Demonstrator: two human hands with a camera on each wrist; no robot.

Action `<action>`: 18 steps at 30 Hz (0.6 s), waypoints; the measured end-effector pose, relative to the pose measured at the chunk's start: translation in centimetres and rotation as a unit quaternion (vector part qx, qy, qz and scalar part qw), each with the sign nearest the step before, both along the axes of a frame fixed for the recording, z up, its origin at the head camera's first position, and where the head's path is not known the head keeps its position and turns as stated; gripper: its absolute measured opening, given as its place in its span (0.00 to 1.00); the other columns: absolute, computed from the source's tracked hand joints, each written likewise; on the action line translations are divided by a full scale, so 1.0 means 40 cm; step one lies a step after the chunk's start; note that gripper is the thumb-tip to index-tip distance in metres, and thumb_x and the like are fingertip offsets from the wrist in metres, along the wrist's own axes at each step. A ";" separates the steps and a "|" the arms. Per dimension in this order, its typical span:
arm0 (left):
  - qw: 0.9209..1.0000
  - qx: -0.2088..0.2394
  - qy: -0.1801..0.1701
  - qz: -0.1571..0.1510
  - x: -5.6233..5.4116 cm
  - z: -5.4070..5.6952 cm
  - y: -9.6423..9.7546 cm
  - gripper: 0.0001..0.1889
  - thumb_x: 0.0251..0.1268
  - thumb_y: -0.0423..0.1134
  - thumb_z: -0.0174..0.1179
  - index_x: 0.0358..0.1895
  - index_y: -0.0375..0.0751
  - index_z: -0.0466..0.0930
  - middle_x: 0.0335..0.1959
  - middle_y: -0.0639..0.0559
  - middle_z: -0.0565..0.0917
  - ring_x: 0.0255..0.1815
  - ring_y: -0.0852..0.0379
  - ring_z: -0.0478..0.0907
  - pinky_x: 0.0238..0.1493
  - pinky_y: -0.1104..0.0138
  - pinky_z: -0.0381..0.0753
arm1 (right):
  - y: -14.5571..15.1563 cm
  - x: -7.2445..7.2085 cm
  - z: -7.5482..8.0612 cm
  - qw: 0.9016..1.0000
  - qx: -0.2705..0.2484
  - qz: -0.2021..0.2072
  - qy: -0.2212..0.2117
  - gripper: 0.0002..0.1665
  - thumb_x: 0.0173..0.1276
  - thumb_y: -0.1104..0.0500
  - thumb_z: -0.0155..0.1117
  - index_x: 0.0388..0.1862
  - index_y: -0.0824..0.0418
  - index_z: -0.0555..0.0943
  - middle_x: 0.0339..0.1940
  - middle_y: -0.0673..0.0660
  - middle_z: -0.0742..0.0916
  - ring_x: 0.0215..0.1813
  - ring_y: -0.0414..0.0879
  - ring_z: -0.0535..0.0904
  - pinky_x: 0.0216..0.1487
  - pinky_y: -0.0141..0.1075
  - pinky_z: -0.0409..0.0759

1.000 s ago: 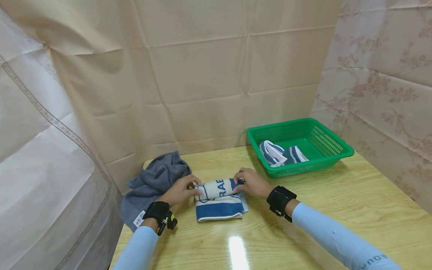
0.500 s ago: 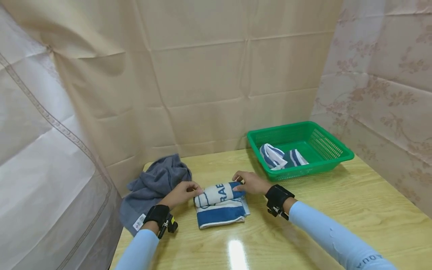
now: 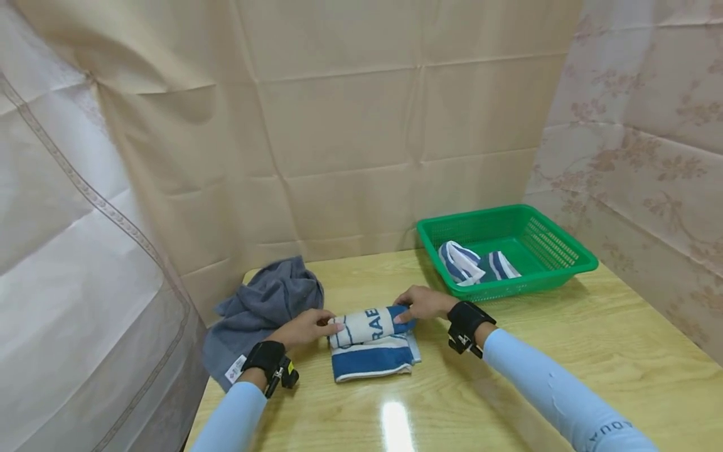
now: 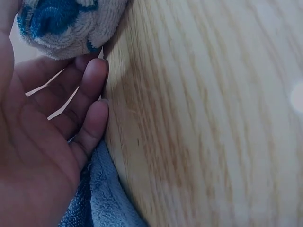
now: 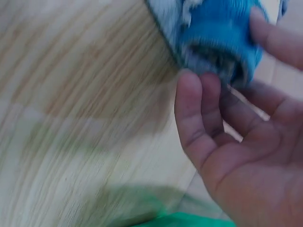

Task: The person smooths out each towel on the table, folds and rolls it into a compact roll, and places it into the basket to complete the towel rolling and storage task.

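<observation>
A blue and white towel [image 3: 361, 328] with lettering lies on the table, its far part rolled up and its near part flat with a wide blue stripe. My left hand [image 3: 307, 327] grips the roll's left end, thumb on the near side and fingers behind. At the right end my right hand [image 3: 426, 303] holds the roll the same way. The left wrist view shows the towel's coiled end [image 4: 61, 23] above the left hand's curved fingers [image 4: 92, 78]. In the right wrist view, the roll's hollow blue end [image 5: 218, 52] sits between the thumb and the fingers.
A crumpled grey towel [image 3: 271, 298] with a white tag lies left of my left hand. At the back right stands a green basket [image 3: 542, 276] with blue and white striped cloths [image 3: 474, 263] inside. Beige fabric [image 3: 339, 125] hangs behind the wooden table [image 3: 508, 339].
The rolled part has come slightly nearer over the flat part, both hands moving with it. The right thumb has shifted a little on the roll. The basket and grey towel stay put.
</observation>
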State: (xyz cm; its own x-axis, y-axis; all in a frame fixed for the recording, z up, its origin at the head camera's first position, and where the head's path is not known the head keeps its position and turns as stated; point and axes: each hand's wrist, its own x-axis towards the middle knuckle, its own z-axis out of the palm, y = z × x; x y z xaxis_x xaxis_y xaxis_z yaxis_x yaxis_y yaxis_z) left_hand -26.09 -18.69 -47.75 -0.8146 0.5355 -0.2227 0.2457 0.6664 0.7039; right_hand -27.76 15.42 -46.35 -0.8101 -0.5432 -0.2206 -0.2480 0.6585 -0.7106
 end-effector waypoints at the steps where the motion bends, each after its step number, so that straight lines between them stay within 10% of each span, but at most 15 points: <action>1: 1.000 0.000 -0.003 -0.001 0.002 0.000 0.002 0.29 0.76 0.58 0.59 0.64 0.37 0.78 0.48 0.50 0.81 0.46 0.53 0.76 0.48 0.55 0.76 | 0.005 -0.002 -0.005 1.000 -0.006 0.001 -0.009 0.22 0.66 0.53 0.77 0.55 0.63 0.87 0.47 0.53 0.89 0.47 0.44 0.81 0.49 0.40 0.81; 8: 1.000 -0.005 -0.011 -0.004 0.008 -0.002 0.010 0.28 0.74 0.59 0.61 0.58 0.37 0.80 0.40 0.51 0.77 0.39 0.53 0.72 0.39 0.59 0.70 | 0.017 0.005 -0.020 0.999 -0.038 -0.001 -0.019 0.16 0.62 0.52 0.80 0.43 0.59 0.87 0.37 0.49 0.87 0.38 0.44 0.77 0.35 0.35 0.75; 18: 0.998 0.039 0.019 -0.043 0.017 -0.009 0.007 0.22 0.68 0.52 0.70 0.52 0.45 0.72 0.38 0.49 0.73 0.35 0.54 0.70 0.36 0.62 0.70 | -0.005 0.039 -0.015 0.996 -0.015 0.021 0.086 0.21 0.52 0.55 0.84 0.34 0.55 0.77 0.34 0.49 0.81 0.38 0.44 0.75 0.37 0.35 0.72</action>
State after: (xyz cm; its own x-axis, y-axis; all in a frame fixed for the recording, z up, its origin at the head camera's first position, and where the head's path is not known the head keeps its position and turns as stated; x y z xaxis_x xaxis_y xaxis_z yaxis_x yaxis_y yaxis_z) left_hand -25.39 -18.43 -48.11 -0.7723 0.6179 -0.1475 0.3268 0.5855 0.7419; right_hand -26.20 15.23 -46.96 -0.8105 -0.5821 -0.0645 -0.3945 0.6241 -0.6744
